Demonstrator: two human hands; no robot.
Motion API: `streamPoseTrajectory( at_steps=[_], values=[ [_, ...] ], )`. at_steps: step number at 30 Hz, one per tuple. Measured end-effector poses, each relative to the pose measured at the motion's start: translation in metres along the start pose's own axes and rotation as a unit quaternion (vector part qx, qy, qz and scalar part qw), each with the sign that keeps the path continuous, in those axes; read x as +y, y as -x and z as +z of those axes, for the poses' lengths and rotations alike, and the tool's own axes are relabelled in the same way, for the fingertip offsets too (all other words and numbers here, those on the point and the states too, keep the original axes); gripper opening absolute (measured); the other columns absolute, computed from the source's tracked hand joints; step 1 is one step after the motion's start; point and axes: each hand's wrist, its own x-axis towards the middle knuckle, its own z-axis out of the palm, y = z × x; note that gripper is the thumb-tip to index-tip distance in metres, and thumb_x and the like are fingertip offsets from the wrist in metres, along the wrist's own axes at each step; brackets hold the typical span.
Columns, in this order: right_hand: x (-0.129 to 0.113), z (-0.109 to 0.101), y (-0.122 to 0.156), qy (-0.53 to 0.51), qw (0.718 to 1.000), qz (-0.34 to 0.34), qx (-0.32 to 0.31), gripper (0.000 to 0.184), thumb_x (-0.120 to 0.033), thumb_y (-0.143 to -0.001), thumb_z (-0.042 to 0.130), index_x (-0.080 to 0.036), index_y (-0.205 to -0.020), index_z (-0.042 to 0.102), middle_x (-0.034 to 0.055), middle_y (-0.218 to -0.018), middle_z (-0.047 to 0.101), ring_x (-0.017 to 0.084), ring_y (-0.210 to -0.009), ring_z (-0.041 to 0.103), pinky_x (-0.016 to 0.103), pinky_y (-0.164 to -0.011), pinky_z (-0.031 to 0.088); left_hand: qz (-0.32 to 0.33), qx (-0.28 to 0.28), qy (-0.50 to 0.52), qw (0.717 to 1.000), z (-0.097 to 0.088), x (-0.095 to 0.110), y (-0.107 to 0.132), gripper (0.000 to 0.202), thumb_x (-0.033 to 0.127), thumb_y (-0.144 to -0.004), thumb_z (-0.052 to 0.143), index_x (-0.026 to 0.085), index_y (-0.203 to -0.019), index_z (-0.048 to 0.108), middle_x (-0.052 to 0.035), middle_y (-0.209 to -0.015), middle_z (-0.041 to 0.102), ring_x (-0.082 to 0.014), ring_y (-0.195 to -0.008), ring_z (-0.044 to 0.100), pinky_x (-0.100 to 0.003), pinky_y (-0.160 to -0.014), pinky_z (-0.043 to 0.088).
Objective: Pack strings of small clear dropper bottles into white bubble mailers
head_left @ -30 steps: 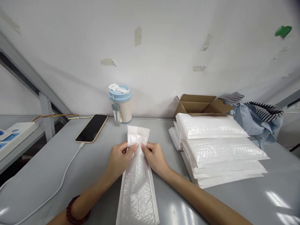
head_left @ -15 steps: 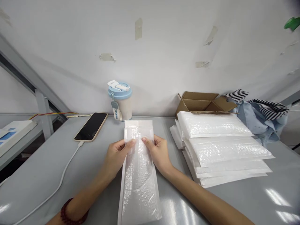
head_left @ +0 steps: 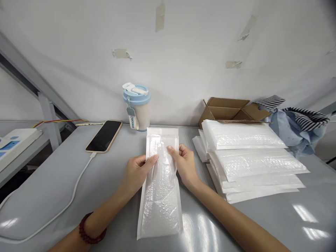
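Observation:
A long white bubble mailer [head_left: 160, 196] lies lengthwise on the grey table [head_left: 52, 182] in front of me, its open flap pointing toward the wall. My left hand [head_left: 138, 171] grips the mailer's left edge near the mouth, thumb on top and fingers curled under. On the opposite edge my right hand [head_left: 185, 164] pinches it the same way. A dark red bead bracelet [head_left: 88, 234] circles my left wrist.
A stack of larger white bubble mailers [head_left: 249, 157] lies to the right, an open cardboard box [head_left: 231, 108] and striped and blue clothing [head_left: 301, 126] behind it. A blue-lidded cup [head_left: 136, 106] stands by the wall. A phone [head_left: 104, 135] on a white cable [head_left: 70, 199] lies at left.
Both hands have slid the mailer away from me toward the wall and straightened it; its near end, earlier cut off by the picture's lower edge, now shows.

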Motion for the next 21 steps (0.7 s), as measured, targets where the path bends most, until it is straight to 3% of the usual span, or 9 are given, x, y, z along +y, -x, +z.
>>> streamPoseTrajectory(
  at_steps=[8,15,21],
  values=[
    [-0.0029,-0.0019,0.0013,0.035,0.997,-0.004,-0.065,0.026,-0.041,-0.064,0.071,-0.017,-0.06,0.061,-0.0012,-0.059,0.057,0.013,-0.055,0.047,0.026,-0.053,0.037,0.017,0.012,-0.009,1.0,-0.0002,0.0027,0.001,0.044,0.047,-0.073,0.063,0.019,-0.045,0.044,0.0056,-0.049,0.034,-0.0105,-0.049,0.033,-0.024,-0.047,0.026],
    [-0.0061,-0.0083,-0.0011,0.041,0.998,-0.037,0.01,0.029,-0.042,-0.075,0.062,-0.02,-0.062,0.051,-0.0043,-0.059,0.048,0.011,-0.056,0.038,0.025,-0.053,0.031,0.034,0.006,-0.007,0.999,-0.0015,0.0093,0.0014,0.043,0.043,-0.074,0.065,0.019,-0.046,0.045,0.0052,-0.052,0.034,-0.0112,-0.052,0.034,-0.025,-0.05,0.027],
    [-0.0021,-0.0058,-0.0002,0.004,0.998,-0.015,-0.059,0.029,-0.045,-0.07,0.067,-0.019,-0.065,0.055,-0.0021,-0.062,0.056,0.013,-0.057,0.047,0.025,-0.054,0.037,-0.001,-0.021,0.03,0.999,-0.0032,0.0086,-0.0003,0.032,0.042,-0.072,0.068,0.018,-0.053,0.06,0.003,-0.057,0.053,-0.014,-0.057,0.048,-0.024,-0.053,0.035]
  ],
)
